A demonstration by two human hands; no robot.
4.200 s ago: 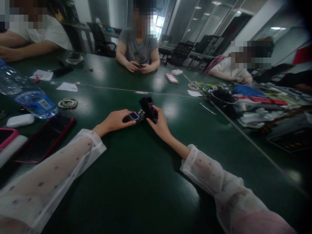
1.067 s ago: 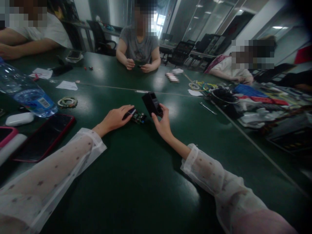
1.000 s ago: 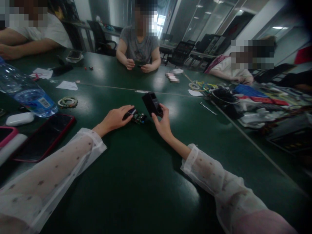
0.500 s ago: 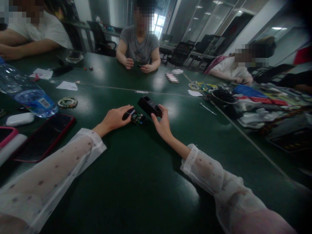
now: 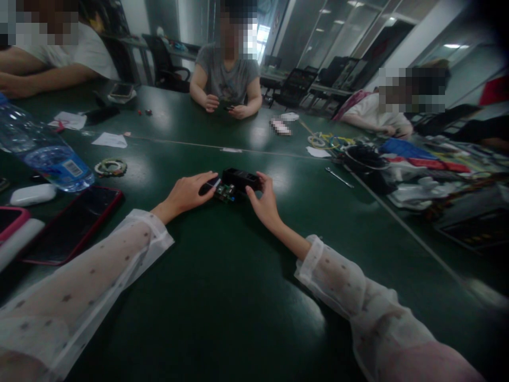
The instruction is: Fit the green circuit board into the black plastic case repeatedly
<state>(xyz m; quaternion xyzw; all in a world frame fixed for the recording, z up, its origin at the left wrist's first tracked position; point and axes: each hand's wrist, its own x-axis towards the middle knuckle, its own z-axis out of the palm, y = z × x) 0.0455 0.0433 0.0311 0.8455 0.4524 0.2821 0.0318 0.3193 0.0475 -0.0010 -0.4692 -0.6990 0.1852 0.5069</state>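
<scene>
My left hand [image 5: 193,191] is closed around a dark part with a small circuit board [image 5: 226,193] at its end, low over the green table [image 5: 222,297]. Thumb and fingers pinch it from either side. In my right hand [image 5: 263,197] is a black rectangular plastic housing [image 5: 239,176], gripped at its right end between thumb and fingers. The housing sits just behind and beside the circuit board; whether the two touch I cannot tell. Part of the dark piece is hidden by my left fingers.
At left are a water bottle [image 5: 59,159], a red-edged phone [image 5: 75,225], a white earbud case [image 5: 34,194] and a coiled ring of wire [image 5: 110,168]. A wrench [image 5: 339,178] lies right, before piled cables [image 5: 366,159]. A person in grey [image 5: 226,74] sits opposite; others sit at both sides.
The black housing has tilted down from its raised slant to nearly level, closer to the circuit board. My left hand has barely moved.
</scene>
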